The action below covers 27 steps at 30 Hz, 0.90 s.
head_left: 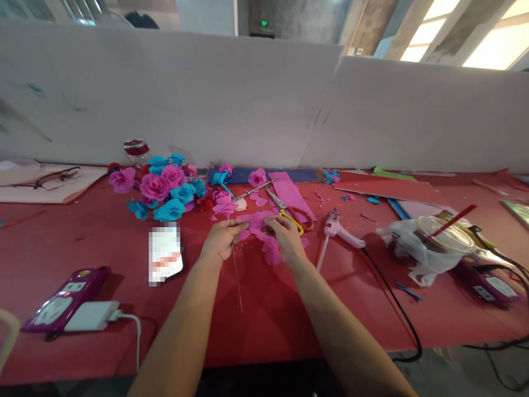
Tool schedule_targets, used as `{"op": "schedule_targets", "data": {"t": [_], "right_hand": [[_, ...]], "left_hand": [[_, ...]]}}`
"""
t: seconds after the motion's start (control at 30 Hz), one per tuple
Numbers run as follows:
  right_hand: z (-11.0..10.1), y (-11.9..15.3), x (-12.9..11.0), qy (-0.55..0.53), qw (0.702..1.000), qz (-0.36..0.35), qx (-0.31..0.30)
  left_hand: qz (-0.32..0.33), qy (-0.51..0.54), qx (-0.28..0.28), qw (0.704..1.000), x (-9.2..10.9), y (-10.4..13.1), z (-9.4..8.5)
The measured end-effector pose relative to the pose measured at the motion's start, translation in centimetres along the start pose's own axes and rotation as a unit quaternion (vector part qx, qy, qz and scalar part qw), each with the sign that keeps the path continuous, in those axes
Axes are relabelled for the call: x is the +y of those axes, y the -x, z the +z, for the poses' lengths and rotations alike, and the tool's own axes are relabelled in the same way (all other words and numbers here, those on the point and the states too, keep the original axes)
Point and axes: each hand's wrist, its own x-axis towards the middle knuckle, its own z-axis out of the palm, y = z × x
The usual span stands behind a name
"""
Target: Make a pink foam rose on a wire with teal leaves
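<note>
My left hand [223, 240] is pinched closed on a thin wire stem [237, 281], which hangs down below the fingers. A pink paper flower [224, 205] shows just above that hand; I cannot tell whether it sits on the wire. My right hand [287, 237] pinches the edge of a pink paper petal [258, 220], which spans the gap between both hands. More loose pink petals [271, 252] lie under and beside the right hand. Just beyond it are scissors [282, 208] with yellow and orange handles. A pink paper strip [289, 190] lies behind them.
A bunch of pink, blue and red paper flowers [155, 187] stands at the back left, with a phone [165, 253] before it. A glue gun [343, 234] lies right, its black cord trailing. Purple power strips [66, 298] and a plastic bag with a lidded container [413, 248] flank the table.
</note>
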Motion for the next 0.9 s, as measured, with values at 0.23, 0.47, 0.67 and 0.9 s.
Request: {"op": "schedule_targets", "data": {"t": [0.23,0.47,0.67,0.9], "right_hand": [[-1.3,-1.1,0.5,0.18,0.981,-0.043,0.065],[-12.0,-0.8,-3.0,0.593,0.789,-0.052,0.151],[-17.7,-0.2,-2.4,0.669,0.737,-0.01,0.094],[-19.7,2.2,-4.6,0.631,0.769,-0.074,0.072]], "left_hand": [[-0.006,0.021,-0.028,0.999,1.1,0.0,-0.8],[-0.108,-0.052,-0.166,0.979,0.3,1.7,1.0],[-0.132,-0.165,-0.186,0.96,-3.0,2.5,3.5],[-0.019,-0.296,-0.183,0.937,-5.3,2.9,4.4]]}}
